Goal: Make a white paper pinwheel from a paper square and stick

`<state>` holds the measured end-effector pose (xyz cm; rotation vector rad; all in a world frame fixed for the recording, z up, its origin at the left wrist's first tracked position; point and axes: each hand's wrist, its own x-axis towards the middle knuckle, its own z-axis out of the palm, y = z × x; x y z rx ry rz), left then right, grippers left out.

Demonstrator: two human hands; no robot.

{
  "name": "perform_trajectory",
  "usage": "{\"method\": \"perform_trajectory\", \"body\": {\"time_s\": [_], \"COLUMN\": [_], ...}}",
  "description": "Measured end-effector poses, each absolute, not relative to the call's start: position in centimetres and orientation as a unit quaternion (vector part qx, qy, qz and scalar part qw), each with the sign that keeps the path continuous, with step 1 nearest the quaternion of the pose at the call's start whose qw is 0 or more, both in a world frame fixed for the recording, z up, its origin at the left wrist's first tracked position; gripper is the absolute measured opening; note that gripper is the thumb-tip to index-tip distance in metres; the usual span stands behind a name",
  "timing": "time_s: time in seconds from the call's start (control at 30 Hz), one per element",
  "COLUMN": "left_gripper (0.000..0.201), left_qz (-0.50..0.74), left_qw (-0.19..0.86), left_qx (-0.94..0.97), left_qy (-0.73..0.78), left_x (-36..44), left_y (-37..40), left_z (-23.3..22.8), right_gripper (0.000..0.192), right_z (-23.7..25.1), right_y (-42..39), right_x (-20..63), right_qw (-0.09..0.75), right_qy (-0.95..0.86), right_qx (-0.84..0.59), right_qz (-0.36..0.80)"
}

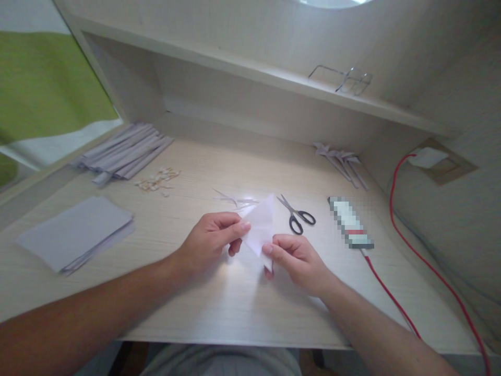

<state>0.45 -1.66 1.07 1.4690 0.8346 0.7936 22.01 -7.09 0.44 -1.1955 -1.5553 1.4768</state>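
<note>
A small piece of white paper (259, 225) is held up above the desk between my two hands. My left hand (213, 237) pinches its left edge between thumb and fingers. At the lower right corner, my right hand (295, 258) grips the same paper, thumb on top and a fingertip showing beneath. Just behind the paper lie thin white paper strips (235, 200), partly hidden by it. Black-handled scissors (295, 214) rest with their blades slightly apart, beyond my right hand.
At left are a stack of white sheets (78, 230), rolled paper sticks (125, 151) and a small pile of whitish bits (158, 180). Paper pinwheels (336, 156) lie back right. A phone (350, 222) with a red cable (391, 297) is at right; glasses (354, 79) sit on the shelf.
</note>
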Motion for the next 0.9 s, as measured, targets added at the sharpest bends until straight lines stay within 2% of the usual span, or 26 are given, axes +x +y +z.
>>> {"method": "perform_trajectory", "body": {"time_s": [0.2, 0.43, 0.63, 0.9], "left_gripper": [0.043, 0.046, 0.043, 0.042], "left_qz": [0.362, 0.363, 0.281, 0.253], "left_qw": [0.569, 0.572, 0.644, 0.662], "left_qx": [0.636, 0.636, 0.633, 0.63], "left_qy": [0.375, 0.371, 0.323, 0.317], "left_x": [0.3, 0.2, 0.6, 0.7], "left_y": [-1.3, -1.1, -1.9, -2.0], "left_z": [1.0, 0.7, 0.4, 0.3], "right_gripper": [0.041, 0.039, 0.026, 0.027], "right_z": [0.8, 1.0, 0.9, 0.6], "right_y": [-7.4, -7.2, -6.4, -6.4], "right_x": [22.1, 22.8, 23.4, 23.4], "right_qw": [0.325, 0.311, 0.416, 0.43], "right_qy": [-0.628, -0.646, -0.589, -0.579], "right_qx": [-0.469, -0.444, -0.445, -0.451], "right_qz": [0.53, 0.537, 0.531, 0.526]}}
